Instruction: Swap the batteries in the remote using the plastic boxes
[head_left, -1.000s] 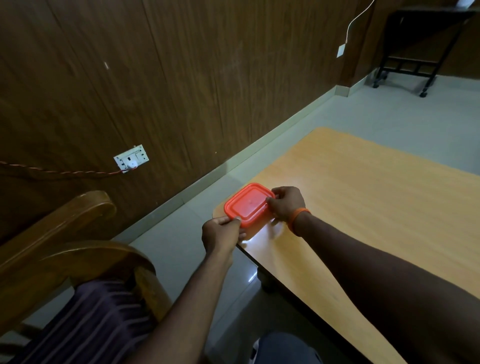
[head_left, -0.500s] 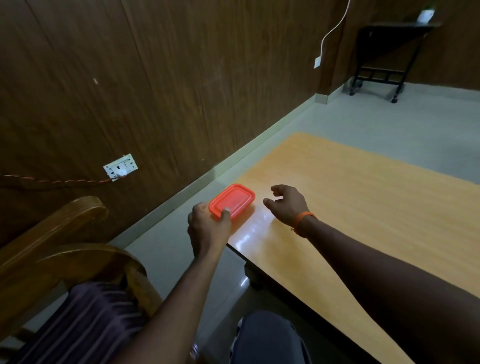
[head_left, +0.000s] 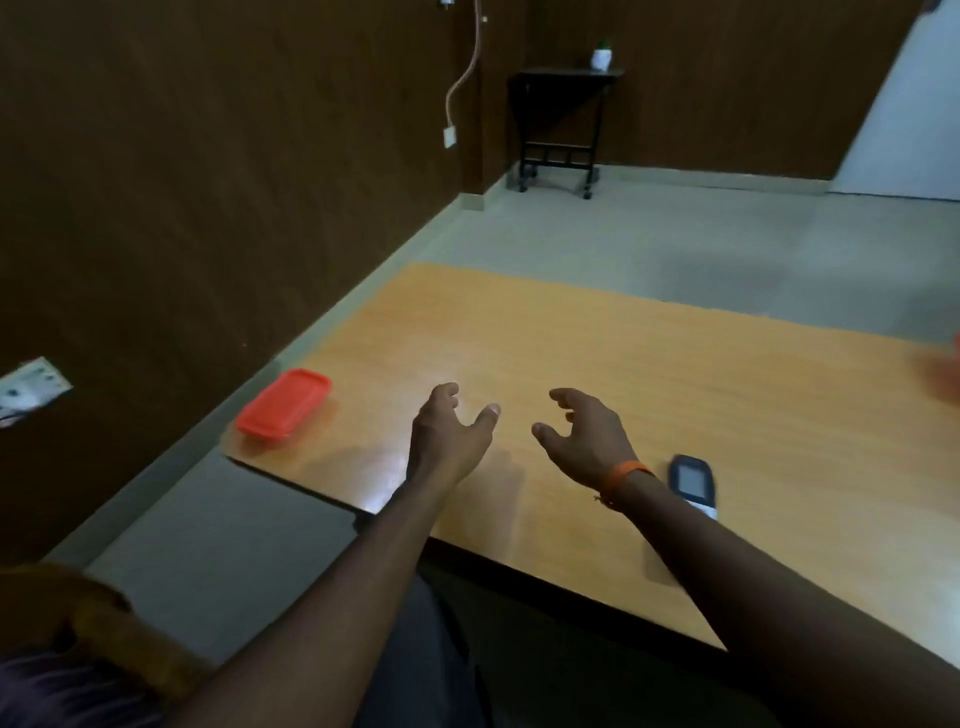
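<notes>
A plastic box with an orange-red lid (head_left: 284, 404) sits closed at the near left corner of the wooden table (head_left: 649, 374). My left hand (head_left: 452, 431) hovers over the table to the right of the box, fingers relaxed and holding nothing. My right hand (head_left: 587, 434), with an orange band at the wrist, hovers beside it, also loose and holding nothing. The dark remote (head_left: 692, 483) with a grey screen lies on the table just right of my right wrist, partly hidden by my forearm. A blurred orange-red object (head_left: 955, 358), too blurred to identify, shows at the table's right edge.
A dark wood-panelled wall runs along the left with a wall socket (head_left: 31, 387). A black wheeled side table (head_left: 563, 124) stands in the far corner. A wooden chair arm (head_left: 104, 629) is at the lower left. Grey floor surrounds the table.
My left hand let go of the box and moved right over the table. My right hand also moved right. The view swung right, bringing the remote into sight.
</notes>
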